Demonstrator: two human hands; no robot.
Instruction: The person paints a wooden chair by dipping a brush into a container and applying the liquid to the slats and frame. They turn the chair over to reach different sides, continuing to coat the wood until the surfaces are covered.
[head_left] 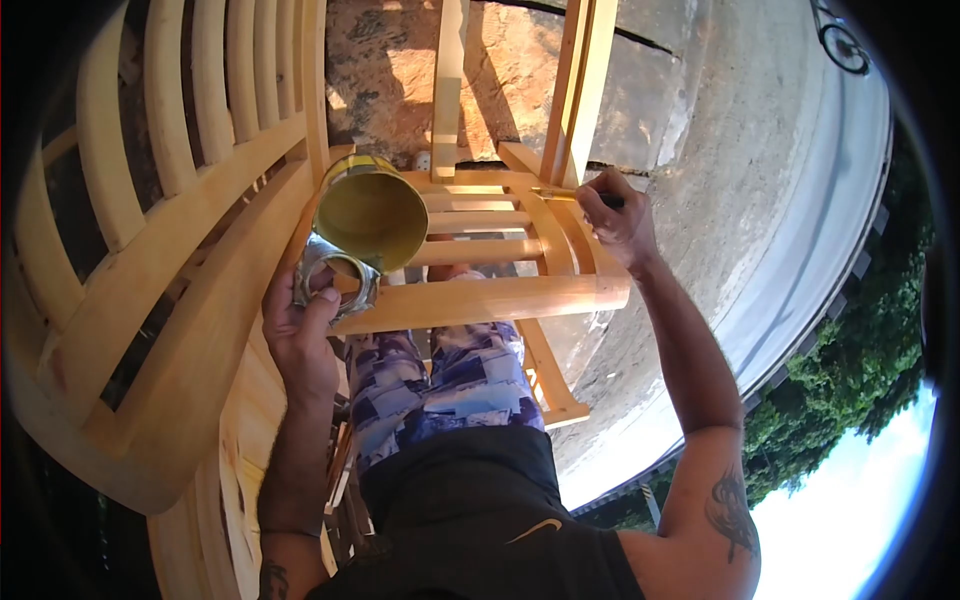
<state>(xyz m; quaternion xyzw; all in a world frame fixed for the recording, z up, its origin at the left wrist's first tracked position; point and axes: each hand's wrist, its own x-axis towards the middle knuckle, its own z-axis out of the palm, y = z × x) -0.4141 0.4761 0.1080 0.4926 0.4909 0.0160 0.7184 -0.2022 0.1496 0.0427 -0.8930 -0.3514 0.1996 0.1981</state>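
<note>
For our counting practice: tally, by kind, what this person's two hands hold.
Tins: 2, a yellow-stained tin and a silver tin, in the left hand
Brushes: 1, the brush in the right hand
Total: 3

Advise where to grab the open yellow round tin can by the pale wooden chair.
Take the open, yellow-coated round tin can by its curved outer wall, coming from below and the side; likely safest. Its mouth tilts toward the camera and looks yellow inside, so keep off the rim. The left hand grips its silvery lower end; the right hand holds a thin brush.
</note>
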